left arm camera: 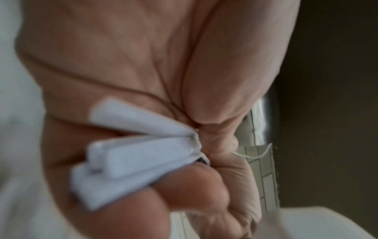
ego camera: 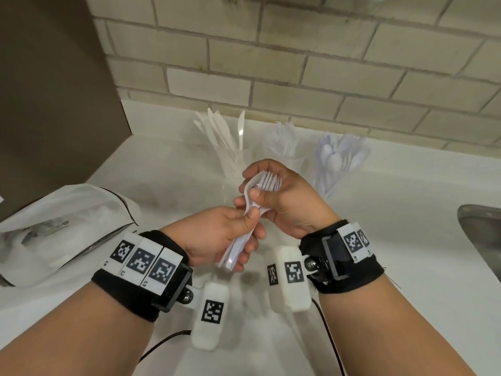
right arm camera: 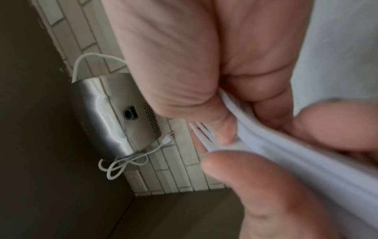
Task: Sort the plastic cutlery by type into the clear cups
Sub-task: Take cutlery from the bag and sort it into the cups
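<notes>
Both hands grip forks (ego camera: 261,189) | cups behind | sink (ego camera: 482,234) right

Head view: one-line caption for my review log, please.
Both hands, left hand and right hand, grip a bundle of white plastic forks before three sorted clear cups.

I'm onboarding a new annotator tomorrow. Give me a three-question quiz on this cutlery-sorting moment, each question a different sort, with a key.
1. True or false: the left hand is empty.
2. Multiple choice: the cup of knives stands where among the three cups? A) leftmost B) middle C) rightmost
3. Fill in: the tines sticking out of the right hand show that the bundle holds ____.

Key: 1. False, it grips the handle ends of the bundle. 2. A; the cup of forks is in the middle and the cup of spoons on the right. 3. forks.
</notes>
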Available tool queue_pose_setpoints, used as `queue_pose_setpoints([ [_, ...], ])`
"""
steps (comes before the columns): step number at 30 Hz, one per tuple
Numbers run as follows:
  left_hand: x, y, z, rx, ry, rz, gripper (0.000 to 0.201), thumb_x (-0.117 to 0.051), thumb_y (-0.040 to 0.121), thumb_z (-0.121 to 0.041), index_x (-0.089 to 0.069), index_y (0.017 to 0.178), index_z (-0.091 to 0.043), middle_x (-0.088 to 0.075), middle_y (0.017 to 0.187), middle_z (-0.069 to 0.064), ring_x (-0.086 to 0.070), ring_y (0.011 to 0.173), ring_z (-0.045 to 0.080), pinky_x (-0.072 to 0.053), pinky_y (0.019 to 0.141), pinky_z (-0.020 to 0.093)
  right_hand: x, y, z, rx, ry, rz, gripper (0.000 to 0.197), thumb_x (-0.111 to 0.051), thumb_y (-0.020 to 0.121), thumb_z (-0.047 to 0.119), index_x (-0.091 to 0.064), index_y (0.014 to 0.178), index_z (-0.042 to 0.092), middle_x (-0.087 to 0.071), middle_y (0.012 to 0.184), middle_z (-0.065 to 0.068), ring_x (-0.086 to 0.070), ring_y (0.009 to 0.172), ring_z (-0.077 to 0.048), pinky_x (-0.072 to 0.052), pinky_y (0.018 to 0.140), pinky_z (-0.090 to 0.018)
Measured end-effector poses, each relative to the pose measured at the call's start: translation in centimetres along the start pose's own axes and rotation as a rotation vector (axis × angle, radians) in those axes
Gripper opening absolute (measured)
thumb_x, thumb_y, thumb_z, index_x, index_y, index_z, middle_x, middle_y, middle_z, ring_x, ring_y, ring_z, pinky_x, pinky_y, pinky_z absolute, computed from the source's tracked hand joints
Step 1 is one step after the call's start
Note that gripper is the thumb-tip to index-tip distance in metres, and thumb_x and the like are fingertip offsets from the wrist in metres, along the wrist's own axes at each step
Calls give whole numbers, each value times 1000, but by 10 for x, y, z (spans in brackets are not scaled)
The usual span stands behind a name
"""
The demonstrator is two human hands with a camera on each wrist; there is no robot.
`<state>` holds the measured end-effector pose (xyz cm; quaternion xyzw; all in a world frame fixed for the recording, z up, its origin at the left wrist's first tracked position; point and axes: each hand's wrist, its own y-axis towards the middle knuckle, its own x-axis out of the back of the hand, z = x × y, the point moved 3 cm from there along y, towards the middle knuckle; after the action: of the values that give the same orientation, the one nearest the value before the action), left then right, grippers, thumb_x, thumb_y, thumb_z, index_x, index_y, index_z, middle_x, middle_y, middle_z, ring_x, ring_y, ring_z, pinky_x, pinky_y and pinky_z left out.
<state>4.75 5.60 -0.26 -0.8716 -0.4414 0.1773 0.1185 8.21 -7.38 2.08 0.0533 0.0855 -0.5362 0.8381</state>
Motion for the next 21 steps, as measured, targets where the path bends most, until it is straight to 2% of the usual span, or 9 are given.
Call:
queue_pose_setpoints([
  [4, -3, 5, -1, -49, 66, -114, 45, -52, 76, -48, -62, 92, -7, -59, 68, 5, -59, 55, 17, -52, 57, 32, 13, 4, 18, 41, -10, -110, 28, -43, 90, -18, -56, 95, 6, -59, 80, -12, -65, 67, -26, -57, 76, -47],
  [7, 7, 4, -3, -105, 188, -299, 40, -50, 86, -46, -56, 109, -13, -64, 95, 1, -67, 81, 16, -55, 79, 41, 38, 7, 63, 219, -10, -316, 28, -42, 89, -19, -54, 91, 6, -56, 80, -15, -63, 64, -27, -59, 74, -47],
  [9, 18, -3, -5, -141, 280, -404, 38, -48, 90, -43, -52, 120, -18, -61, 107, -1, -67, 94, 14, -55, 85, 36, 60, 10, 99, 406, -178, -512, 32, -42, 85, -19, -54, 89, 11, -55, 84, -15, -63, 66, -29, -59, 72, -45],
  [10, 24, -8, -5, -163, 309, -432, 36, -49, 91, -42, -53, 120, -21, -61, 109, -2, -66, 97, 13, -54, 85, 34, 70, 12, 114, 496, -310, -618, 35, -41, 82, -17, -54, 88, 15, -56, 87, -11, -63, 67, -28, -59, 70, -45],
  [13, 37, -19, -4, -193, 461, -486, 21, -54, 89, -41, -60, 107, -32, -62, 104, -11, -64, 97, 10, -51, 85, 30, 93, 34, 135, 651, -620, -851, 41, -33, 71, -8, -52, 84, 26, -56, 87, 3, -63, 75, -26, -57, 69, -46],
  [15, 41, -25, -1, -189, 517, -494, 14, -57, 88, -39, -62, 100, -34, -63, 99, -15, -63, 91, 9, -48, 79, 24, 100, 54, 128, 661, -750, -885, 42, -27, 67, -3, -51, 87, 25, -55, 87, 1, -61, 82, -25, -54, 72, -37],
  [18, 46, -30, 5, -178, 546, -488, 9, -61, 86, -39, -65, 94, -35, -66, 92, -18, -63, 85, 7, -51, 85, 29, 108, 79, 102, 581, -922, -857, 46, -29, 68, -7, -55, 94, 20, -58, 96, -7, -58, 89, -22, -46, 75, -23],
  [21, 50, -34, 12, -153, 553, -482, 8, -61, 86, -39, -66, 92, -38, -65, 93, -24, -63, 83, 4, -51, 84, 28, 112, 93, 72, 457, -1009, -810, 53, -31, 74, -17, -59, 109, 12, -48, 98, -6, -50, 76, -13, -40, 67, -10],
])
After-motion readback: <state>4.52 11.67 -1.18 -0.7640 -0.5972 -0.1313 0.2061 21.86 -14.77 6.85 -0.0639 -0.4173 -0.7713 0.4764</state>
